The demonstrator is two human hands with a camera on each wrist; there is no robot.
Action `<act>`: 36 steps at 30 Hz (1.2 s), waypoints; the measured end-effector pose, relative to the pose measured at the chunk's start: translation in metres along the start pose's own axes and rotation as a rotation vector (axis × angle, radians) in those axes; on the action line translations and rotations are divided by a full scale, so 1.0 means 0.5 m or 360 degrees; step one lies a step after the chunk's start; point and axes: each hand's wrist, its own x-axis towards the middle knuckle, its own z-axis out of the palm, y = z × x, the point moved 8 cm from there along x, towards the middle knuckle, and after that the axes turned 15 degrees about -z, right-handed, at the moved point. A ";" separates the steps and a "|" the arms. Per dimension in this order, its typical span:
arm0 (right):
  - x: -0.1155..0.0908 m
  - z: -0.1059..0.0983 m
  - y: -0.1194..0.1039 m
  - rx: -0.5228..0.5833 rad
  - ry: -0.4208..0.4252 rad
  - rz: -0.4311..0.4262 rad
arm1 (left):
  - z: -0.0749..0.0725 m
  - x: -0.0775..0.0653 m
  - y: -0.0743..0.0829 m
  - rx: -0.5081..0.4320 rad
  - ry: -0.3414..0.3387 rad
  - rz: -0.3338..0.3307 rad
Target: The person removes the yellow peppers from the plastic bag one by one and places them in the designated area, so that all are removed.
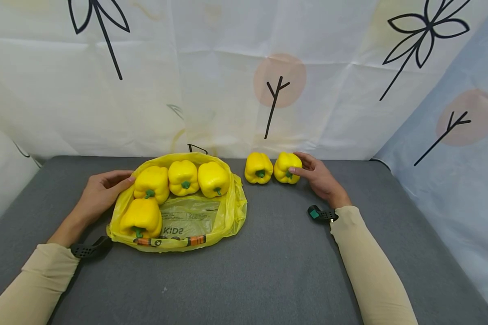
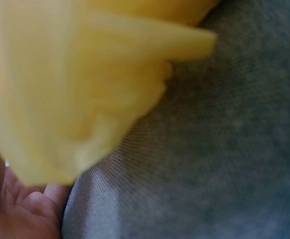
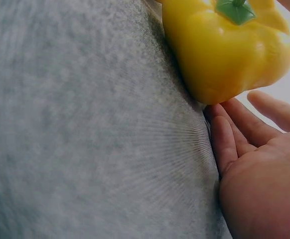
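A yellow plastic bag (image 1: 237, 207) lies wide open on the grey table, with several yellow bell peppers inside along its back and left. My left hand (image 1: 101, 192) is at the bag's left rim, thumb and fingers pinching the plastic. In the left wrist view, the bag (image 2: 85, 99) hides part of that hand (image 2: 30, 214). Two more bell peppers stand side by side to the right of the bag. On the rightmost bell pepper (image 1: 284, 162), my right hand (image 1: 319, 178) has its thumb in front and fingers behind. The right wrist view shows this pepper (image 3: 224, 55) between thumb and fingers.
The other loose bell pepper (image 1: 257, 164) stands just left of the gripped one, near the table's back edge. A white patterned cloth (image 1: 219, 90) hangs behind the grey table (image 1: 268, 271). Printed plastic lies bare in the bag's front right part.
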 end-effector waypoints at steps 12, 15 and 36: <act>-0.005 -0.025 -0.023 -0.0033 0.0054 -0.0027 | 0.000 0.002 0.000 0.0007 0.0005 -0.0007; -0.006 -0.028 -0.034 -0.0057 0.0052 -0.0058 | 0.000 0.002 0.000 -0.0003 0.0004 -0.0004; -0.010 -0.022 -0.129 -0.0118 0.0109 -0.0236 | -0.002 0.005 -0.008 -0.0020 -0.0009 -0.0012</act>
